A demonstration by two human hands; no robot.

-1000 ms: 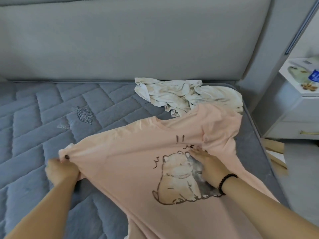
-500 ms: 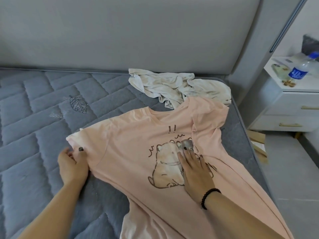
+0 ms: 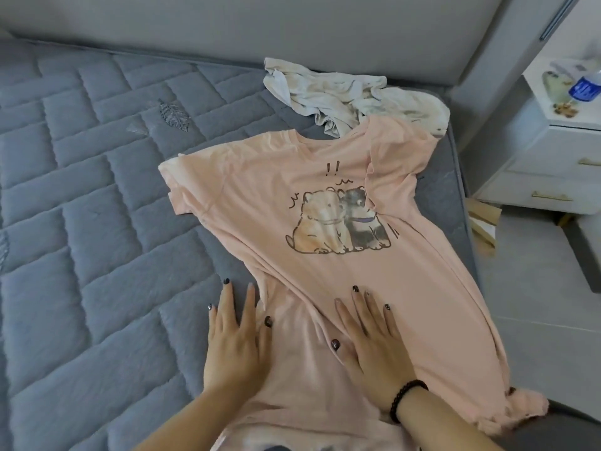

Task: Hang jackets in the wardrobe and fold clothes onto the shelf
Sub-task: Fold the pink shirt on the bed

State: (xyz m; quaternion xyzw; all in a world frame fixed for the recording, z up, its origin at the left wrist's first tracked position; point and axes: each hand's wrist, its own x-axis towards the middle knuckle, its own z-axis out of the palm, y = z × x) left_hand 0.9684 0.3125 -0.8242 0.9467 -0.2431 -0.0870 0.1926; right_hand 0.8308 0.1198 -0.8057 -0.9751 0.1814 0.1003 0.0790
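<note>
1. A grey quilted mattress (image 3: 97, 222) fills the view from nine o'clock to the centre, with a grey padded headboard (image 3: 292, 27) along twelve o'clock.
2. At two to three o'clock stands a white nightstand (image 3: 546, 151) with gold drawer handles; a bottle with a blue label (image 3: 585, 87) stands on its top. Pale floor shows at four o'clock.
3. A crumpled cream garment (image 3: 344, 92) lies at one o'clock on the mattress, its near edge touching the pink shirt's collar end.
4. The pink T-shirt (image 3: 292, 177) lies spread front-up across the centre, collar toward twelve o'clock, hem toward six; its cartoon animal print (image 3: 338, 222) faces up. One sleeve is folded over near the print.
5. Both hands lie on the shirt's lower part, at six o'clock from the print.
6. The left hand (image 3: 237, 340) lies flat with fingers straight, partly on the shirt's edge, partly on the mattress, grasping nothing.
7. The right hand (image 3: 370, 340), a black bead bracelet (image 3: 405, 398) on its wrist, presses flat on the fabric, fingers spread, grasping nothing.
</note>
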